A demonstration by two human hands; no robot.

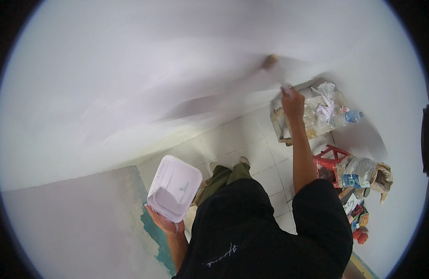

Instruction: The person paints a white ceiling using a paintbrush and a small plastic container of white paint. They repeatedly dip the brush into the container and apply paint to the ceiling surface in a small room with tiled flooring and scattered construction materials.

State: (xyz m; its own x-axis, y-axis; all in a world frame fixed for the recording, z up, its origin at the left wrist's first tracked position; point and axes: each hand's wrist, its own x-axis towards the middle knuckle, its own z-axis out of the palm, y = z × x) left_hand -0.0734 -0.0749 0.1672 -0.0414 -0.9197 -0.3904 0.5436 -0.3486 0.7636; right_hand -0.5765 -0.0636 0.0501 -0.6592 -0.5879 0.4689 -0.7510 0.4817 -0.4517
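Wall [130,69] at 11 o'clock mostly pale, looks largely coated; patchy tone suggests coverage is partial, finish can't be told. Teal patch [154,237] at 7 o'clock uncovered, probably left to do. Brush [271,62] at 1 o'clock, blurred; wall contact unclear. Right hand [293,103] closed round its handle. Left hand [165,222] grips tray [187,171] by its near edge, 7 o'clock. Count: 2 hands, 1 brush, 1 tray, 1 red stool [329,160] at 3 o'clock.
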